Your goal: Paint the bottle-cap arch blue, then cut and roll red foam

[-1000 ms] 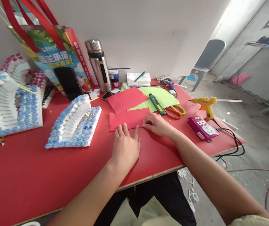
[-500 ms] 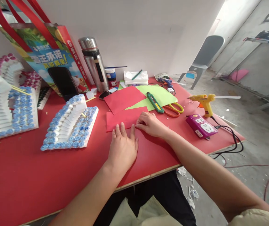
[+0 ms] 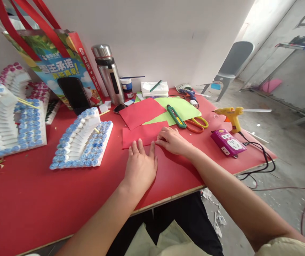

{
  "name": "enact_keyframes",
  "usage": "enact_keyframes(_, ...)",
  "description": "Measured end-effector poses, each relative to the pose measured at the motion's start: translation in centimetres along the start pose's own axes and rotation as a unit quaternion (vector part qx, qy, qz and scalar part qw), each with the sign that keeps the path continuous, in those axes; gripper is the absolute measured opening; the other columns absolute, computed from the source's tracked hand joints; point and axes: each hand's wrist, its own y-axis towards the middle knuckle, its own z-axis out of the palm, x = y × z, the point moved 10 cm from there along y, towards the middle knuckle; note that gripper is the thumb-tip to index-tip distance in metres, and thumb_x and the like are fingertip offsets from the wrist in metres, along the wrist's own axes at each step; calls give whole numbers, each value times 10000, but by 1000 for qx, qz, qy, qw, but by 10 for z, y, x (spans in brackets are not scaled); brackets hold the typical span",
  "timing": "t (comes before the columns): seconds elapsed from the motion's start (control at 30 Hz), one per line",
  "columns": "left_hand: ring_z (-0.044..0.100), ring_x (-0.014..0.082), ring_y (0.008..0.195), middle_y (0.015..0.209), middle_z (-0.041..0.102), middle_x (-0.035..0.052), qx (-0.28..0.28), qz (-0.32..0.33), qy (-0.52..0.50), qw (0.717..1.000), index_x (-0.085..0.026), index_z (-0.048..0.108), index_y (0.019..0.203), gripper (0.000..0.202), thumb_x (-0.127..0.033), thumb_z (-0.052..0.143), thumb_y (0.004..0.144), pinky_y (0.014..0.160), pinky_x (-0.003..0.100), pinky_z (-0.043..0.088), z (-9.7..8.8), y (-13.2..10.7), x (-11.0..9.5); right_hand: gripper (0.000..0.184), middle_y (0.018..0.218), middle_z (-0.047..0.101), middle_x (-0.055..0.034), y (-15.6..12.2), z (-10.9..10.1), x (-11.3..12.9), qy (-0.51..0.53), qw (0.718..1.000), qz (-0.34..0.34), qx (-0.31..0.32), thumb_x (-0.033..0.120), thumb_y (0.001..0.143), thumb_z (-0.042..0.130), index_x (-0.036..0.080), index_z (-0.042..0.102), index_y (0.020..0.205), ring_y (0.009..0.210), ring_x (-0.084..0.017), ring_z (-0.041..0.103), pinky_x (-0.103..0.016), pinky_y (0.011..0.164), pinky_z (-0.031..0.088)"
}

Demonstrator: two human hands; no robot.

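A folded sheet of red paper (image 3: 142, 134) lies on the red tabletop in front of me, its near edge towards my body. My left hand (image 3: 142, 163) rests palm down with fingers spread, the fingertips on that near edge. At the right end of the sheet, my right hand (image 3: 172, 141) has its fingers curled together with the thumb, pressing on the paper's edge. Just beyond lie another red sheet (image 3: 142, 113) and a light green sheet (image 3: 188, 106). A green utility knife (image 3: 176, 116) sits on the green sheet, by scissors (image 3: 195, 126) with orange and yellow handles.
Left stand blue-and-white rolled-paper models (image 3: 83, 142), a shopping bag (image 3: 59, 67), a phone (image 3: 74, 94) and a steel flask (image 3: 108, 74). On the right are a yellow glue gun (image 3: 231, 115), a purple power socket (image 3: 227, 143) with a black cord, and the table edge (image 3: 174, 196).
The view has shifted slightly, so things on the left appear a little further right. Both hands keep nearly the same place on the folded red paper.
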Motion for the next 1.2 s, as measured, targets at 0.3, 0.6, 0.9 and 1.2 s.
enact_keyframes(0.3,444,467,1380,1499,459,287,10,3,7,1000,-183,408,1531,551,-332,397,1001,1074,585,379,3,1,-1,221,913,579,-51,-4,-2,-6,-12,1000,4,-11,291,962,568,184,564,769,935,-211,548,-344,852,342)
enact_keyframes(0.6,325,340,1485,1568,347,267,4,84,-11,996,42,412,1482,558,-183,337,977,1229,471,234,9,6,-16,214,921,599,-62,-8,-6,-15,-23,999,12,-19,305,966,550,187,595,793,932,-220,555,-345,824,342)
enact_keyframes(0.9,288,381,1489,1574,322,288,8,66,-34,997,-50,359,1535,605,-237,412,963,1200,513,276,7,6,-18,208,916,596,-49,-15,-10,-29,-27,998,27,-40,343,972,555,193,606,837,942,-220,561,-359,854,337)
enact_keyframes(1.2,307,408,1480,1565,369,273,-22,52,-48,997,-151,406,1530,590,-317,451,966,1175,539,294,4,6,-20,207,945,600,-50,-23,-15,-37,-38,997,47,-52,343,968,561,193,609,834,922,-216,556,-354,827,328)
